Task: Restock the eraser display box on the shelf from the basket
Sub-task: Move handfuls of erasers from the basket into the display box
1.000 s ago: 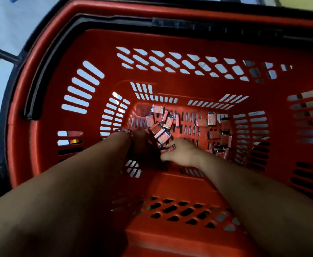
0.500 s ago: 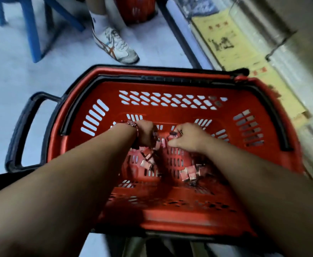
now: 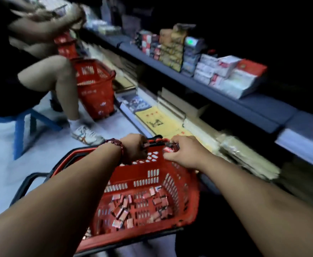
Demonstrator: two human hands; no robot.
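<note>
A red shopping basket (image 3: 187, 188) stands on the floor in front of me, with several small red-wrapped erasers (image 3: 133, 206) scattered on its bottom. Both my hands are raised above the basket's far rim. My left hand (image 3: 135, 149), with a red bracelet at the wrist, grips a few erasers (image 3: 145, 145). My right hand (image 3: 184, 152) holds a clutch of erasers (image 3: 170, 148) in curled fingers. The shelf (image 3: 226, 93) to the right carries stacked stationery boxes; I cannot tell which is the eraser display box.
A seated person (image 3: 46, 75) on a blue stool (image 3: 20, 127) is at the upper left, beside another red basket (image 3: 96, 86). Flat paper packs and a yellow sheet (image 3: 161, 123) lie on the low shelf by my basket. A white and red box (image 3: 244, 78) sits on the upper shelf.
Both hands rose out of the basket bottom, carrying erasers up past its far rim. My view swung up from the basket to the shelves and the seated person.
</note>
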